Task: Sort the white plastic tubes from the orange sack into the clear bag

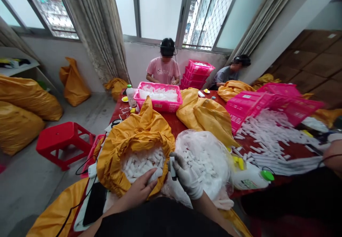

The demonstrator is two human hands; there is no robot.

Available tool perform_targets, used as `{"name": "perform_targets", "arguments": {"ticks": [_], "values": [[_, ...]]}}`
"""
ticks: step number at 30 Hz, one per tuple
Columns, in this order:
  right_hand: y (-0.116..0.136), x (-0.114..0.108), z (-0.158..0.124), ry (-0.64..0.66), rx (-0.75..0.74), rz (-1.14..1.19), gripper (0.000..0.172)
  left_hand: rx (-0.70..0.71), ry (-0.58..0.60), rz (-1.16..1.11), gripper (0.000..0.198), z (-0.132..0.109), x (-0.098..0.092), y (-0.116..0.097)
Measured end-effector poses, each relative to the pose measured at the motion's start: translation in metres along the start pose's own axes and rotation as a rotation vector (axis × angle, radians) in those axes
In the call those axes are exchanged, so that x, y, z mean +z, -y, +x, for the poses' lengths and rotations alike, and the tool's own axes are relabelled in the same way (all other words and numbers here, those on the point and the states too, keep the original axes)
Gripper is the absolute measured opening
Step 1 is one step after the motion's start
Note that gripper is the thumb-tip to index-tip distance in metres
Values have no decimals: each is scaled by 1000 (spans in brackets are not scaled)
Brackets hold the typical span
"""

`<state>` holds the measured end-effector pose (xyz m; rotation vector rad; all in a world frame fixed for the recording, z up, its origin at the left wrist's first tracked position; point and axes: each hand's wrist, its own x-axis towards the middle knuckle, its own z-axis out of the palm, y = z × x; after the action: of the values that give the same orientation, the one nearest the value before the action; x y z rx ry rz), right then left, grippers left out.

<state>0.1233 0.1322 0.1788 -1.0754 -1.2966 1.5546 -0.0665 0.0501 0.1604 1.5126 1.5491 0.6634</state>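
My left hand [143, 187] is bare and closed around a small white piece [156, 174], at the near edge of an orange sack [113, 151] full of white parts [139, 164]. On my right hand [185, 174] is a pale glove with grey fingertips. Its fingers pinch a small white tube with a dark lower end [173, 166], held upright between the sack and a clear plastic bag [184, 137]. Many small white pieces [204, 162] fill that bag, just right of my gloved hand.
A pink basket [159, 105] stands at the table's far side, before a seated person [162, 69]. Tipped pink baskets [245, 105] and spilled white tubes [269, 130] are at right, near a green-capped bottle [251, 178]. A red stool [60, 141] stands left.
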Motion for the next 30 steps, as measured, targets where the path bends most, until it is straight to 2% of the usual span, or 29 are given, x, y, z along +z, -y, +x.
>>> {"name": "perform_targets", "arguments": {"ticks": [2, 5, 7, 10, 14, 16, 17, 19, 21, 23, 26, 30], "values": [[5, 9, -4, 40, 20, 153, 42, 40, 1, 17, 50, -2, -3, -8], [10, 14, -12, 10, -2, 215, 42, 69, 3, 44, 48, -2, -5, -13], [13, 13, -14, 74, -26, 216, 41, 77, -18, 65, 49, -2, -7, -14], [21, 6, -17, 209, 18, 68, 39, 118, -6, 99, 47, -1, -14, -17], [36, 0, -16, 419, 53, -234, 30, 254, 167, 219, 40, 4, -21, -23], [39, 5, -13, 435, -2, -392, 21, 292, 262, 286, 38, 7, -19, -24], [39, 9, -12, 390, -44, -451, 17, 297, 292, 292, 37, 8, -16, -24], [33, 20, -10, 209, -135, -435, 12, 293, 283, 224, 36, 10, -9, -25], [23, 30, -10, 1, -167, -223, 21, 280, 196, 105, 35, 11, -4, -25], [11, 38, -13, -131, -145, 19, 31, 269, 108, 26, 35, 10, -2, -26], [-5, 43, -18, -201, -138, 200, 36, 262, 23, 21, 35, 7, -1, -26], [-13, 43, -21, -218, -104, 237, 33, 237, -68, 125, 35, 2, -2, -25]]}}
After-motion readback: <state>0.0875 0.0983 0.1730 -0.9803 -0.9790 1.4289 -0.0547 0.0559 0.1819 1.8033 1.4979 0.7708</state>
